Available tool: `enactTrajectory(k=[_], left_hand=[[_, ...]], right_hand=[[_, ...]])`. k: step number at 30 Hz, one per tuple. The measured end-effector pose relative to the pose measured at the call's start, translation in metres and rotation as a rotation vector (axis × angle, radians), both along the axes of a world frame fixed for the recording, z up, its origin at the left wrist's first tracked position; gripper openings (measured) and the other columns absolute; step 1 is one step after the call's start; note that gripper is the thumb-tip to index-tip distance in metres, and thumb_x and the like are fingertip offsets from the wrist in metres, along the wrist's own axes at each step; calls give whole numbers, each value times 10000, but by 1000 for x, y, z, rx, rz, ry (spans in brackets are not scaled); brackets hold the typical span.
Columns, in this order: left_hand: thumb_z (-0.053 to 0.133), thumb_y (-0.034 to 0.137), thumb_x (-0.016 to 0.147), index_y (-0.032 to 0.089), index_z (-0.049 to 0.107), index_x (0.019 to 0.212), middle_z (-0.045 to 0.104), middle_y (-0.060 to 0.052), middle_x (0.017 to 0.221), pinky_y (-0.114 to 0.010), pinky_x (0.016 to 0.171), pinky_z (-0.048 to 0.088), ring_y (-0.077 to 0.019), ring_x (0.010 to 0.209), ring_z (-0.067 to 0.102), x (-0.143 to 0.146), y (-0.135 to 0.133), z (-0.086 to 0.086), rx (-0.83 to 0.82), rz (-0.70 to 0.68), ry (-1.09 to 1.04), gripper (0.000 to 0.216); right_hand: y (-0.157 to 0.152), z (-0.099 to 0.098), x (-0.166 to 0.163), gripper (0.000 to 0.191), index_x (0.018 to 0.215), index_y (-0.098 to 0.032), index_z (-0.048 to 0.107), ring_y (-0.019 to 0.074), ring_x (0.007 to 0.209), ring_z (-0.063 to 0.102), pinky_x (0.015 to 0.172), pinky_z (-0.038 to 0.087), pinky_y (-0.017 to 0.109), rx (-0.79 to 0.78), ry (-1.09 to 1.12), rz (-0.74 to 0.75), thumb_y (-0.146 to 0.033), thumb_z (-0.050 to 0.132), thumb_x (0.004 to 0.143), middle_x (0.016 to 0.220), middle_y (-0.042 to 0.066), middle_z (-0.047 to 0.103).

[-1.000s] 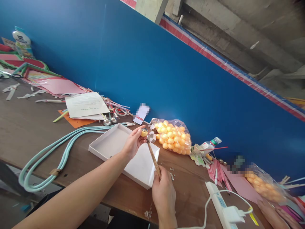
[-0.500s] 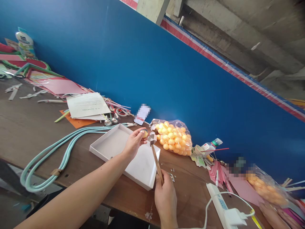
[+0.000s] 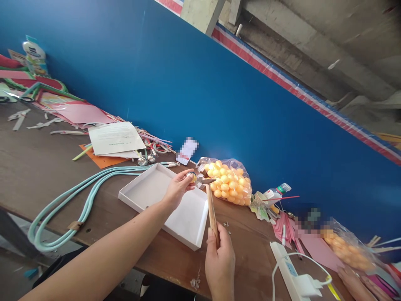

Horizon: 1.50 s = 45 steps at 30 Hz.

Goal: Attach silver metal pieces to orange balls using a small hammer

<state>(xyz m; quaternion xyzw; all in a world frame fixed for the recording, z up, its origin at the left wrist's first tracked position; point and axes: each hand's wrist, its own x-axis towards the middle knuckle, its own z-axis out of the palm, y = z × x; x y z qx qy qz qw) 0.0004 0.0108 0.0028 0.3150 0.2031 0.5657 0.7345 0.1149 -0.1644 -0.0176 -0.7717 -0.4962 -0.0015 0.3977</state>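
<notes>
Small yellow ball (image 3: 191,177): it is held above the far right corner of the white box lid (image 3: 150,188), near the middle of the table (image 3: 37,167).
Left hand (image 3: 177,189): the fingers are closed around the small yellow ball, which is pinched between the thumb and the fingertips; a metal piece seems to sit on top of the ball, but it is too small to be told clearly.
Right hand (image 3: 220,261): the fingers are wrapped around the near end of the wooden handle of the hammer (image 3: 210,207).
Hammer head: it is raised to the ball, just beside it or touching it; which one cannot be told.
Step in hand: a tap on the ball's top is judged to be in hand.
Next move: a light, well-aimed blow is called for, with the ball kept steady and the fingertips kept out of the way.
Nearby: a bag of yellow balls (image 3: 227,182) lies to the far right, and small metal parts (image 3: 227,225) are scattered on the table beside the right hand.
</notes>
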Motion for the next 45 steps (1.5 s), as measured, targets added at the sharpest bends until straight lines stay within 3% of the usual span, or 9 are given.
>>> enactTrajectory(k=[6, 19, 24, 31, 35, 40, 45], left_hand=[[709, 466, 708, 175, 642, 1148, 672, -67, 865, -277, 716, 482, -134, 730, 619, 1, -2, -1, 27, 4, 32, 531], [692, 459, 726, 196, 645, 1161, 651, -47, 885, -293, 744, 485, -120, 708, 598, 4, 2, -8, 56, 54, 93, 510], [688, 457, 724, 179, 649, 1138, 652, -61, 902, -288, 717, 485, -131, 721, 595, 3, 2, -7, 32, 135, 121, 500], [609, 457, 781, 173, 599, 1148, 593, -44, 919, -272, 729, 483, -120, 765, 560, -1, 5, -5, -14, 421, 134, 464], [580, 459, 806, 178, 588, 1157, 595, -36, 906, -274, 758, 482, -125, 784, 567, -3, 1, 1, 79, 513, 165, 449], [578, 449, 816, 172, 598, 1151, 587, -29, 857, -254, 717, 486, -119, 740, 562, -4, -5, 5, 171, 521, 250, 435], [590, 459, 804, 170, 601, 1148, 589, -33, 867, -253, 696, 502, -119, 737, 575, -3, -2, 1, 196, 474, 281, 449]], right_hand=[[3, 5, -10, 376, 1161, -184, 593, 248, 1010, 621, 803, 479, 319, 96, -79, 45, -413, 413, 924, 1115, 128, 660], [9, 6, -17, 368, 1174, -188, 580, 236, 991, 620, 770, 481, 299, 16, -90, 71, -379, 393, 921, 1115, 113, 648], [11, 6, -14, 373, 1166, -180, 578, 248, 1007, 617, 783, 476, 312, 35, -87, 46, -385, 389, 919, 1116, 122, 653], [18, 14, -4, 295, 1141, -249, 597, 276, 963, 640, 720, 450, 332, -306, -208, -10, -281, 477, 873, 1098, 70, 669], [28, 14, -8, 313, 1133, -237, 617, 260, 986, 618, 740, 437, 316, -358, -337, 19, -192, 498, 847, 1091, 77, 644], [38, 11, -25, 294, 1092, -223, 645, 272, 958, 586, 797, 430, 342, -263, -401, 104, -163, 533, 827, 985, 84, 654], [35, 17, -17, 240, 1054, -218, 656, 228, 987, 583, 879, 422, 333, -19, -271, 148, -232, 505, 869, 1034, 75, 661]])
